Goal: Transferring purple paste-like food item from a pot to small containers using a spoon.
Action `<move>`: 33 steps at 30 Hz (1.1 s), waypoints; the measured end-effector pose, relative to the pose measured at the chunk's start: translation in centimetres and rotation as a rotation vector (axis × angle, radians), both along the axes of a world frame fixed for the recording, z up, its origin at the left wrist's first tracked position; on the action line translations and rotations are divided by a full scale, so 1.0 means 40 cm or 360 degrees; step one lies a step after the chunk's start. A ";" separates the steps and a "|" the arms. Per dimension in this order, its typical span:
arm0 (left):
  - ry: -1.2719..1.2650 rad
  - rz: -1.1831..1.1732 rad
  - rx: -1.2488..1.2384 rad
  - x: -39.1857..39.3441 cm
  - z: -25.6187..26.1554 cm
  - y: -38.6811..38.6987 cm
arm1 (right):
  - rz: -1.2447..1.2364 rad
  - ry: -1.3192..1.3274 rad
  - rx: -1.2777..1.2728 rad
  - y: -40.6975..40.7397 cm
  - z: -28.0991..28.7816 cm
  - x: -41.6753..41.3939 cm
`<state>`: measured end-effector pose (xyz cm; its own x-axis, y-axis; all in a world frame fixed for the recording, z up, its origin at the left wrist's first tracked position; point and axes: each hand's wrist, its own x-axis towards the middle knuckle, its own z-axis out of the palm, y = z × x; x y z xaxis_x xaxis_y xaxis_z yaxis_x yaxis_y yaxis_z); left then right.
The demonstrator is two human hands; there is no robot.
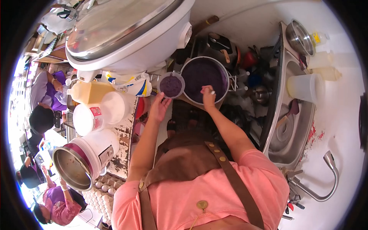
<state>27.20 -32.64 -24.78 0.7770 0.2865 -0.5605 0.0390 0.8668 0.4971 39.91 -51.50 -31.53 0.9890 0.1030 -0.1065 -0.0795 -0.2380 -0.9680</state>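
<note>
My left hand (160, 108) grips the near edge of a round translucent plastic container (182, 82) of thick purple paste (170, 85). This container is held against the left rim of a large metal pot (226, 75). Inside the pot is a dark purple mixture (201, 74), and its inner walls are smeared purple. Over the pot's near right part, my right hand (209, 96) has its fingers curled around a utensil. Only a small pale end of the utensil (212, 92) shows; the rest is hidden by the hand or the mixture.
A large white roaster with metal lid (126, 43) looms at upper left. Tubs (86, 119), a yellowish jug (92, 92) and egg trays (100, 189) stand left. At right is a steel sink (304, 143) with a faucet (327, 198). Several people work at far left.
</note>
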 end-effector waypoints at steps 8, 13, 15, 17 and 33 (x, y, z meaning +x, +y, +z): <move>0.0004 0.0005 0.0037 0.014 0.015 0.003 | -0.0604 0.0870 0.1018 -0.127 0.038 0.069; 0.0018 0.0004 0.0061 0.031 -0.013 0.017 | -0.0571 0.0770 0.1042 -0.147 0.087 0.043; 0.0033 -0.0013 0.0097 0.048 -0.021 0.024 | -0.0540 0.0734 0.1060 -0.163 0.106 0.038; 0.0048 -0.0021 0.0106 0.060 -0.029 0.028 | -0.0505 0.0699 0.1075 -0.180 0.128 0.040; 0.0263 -0.0438 0.0459 0.202 -0.128 0.001 | -0.0479 0.0396 0.1089 -0.267 0.407 0.059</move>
<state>35.27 -32.58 -29.90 0.7527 0.2443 -0.6113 0.3488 0.6395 0.6851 42.28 -62.19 -15.24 0.9401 -0.0429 -0.3381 -0.2795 0.4704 -0.8370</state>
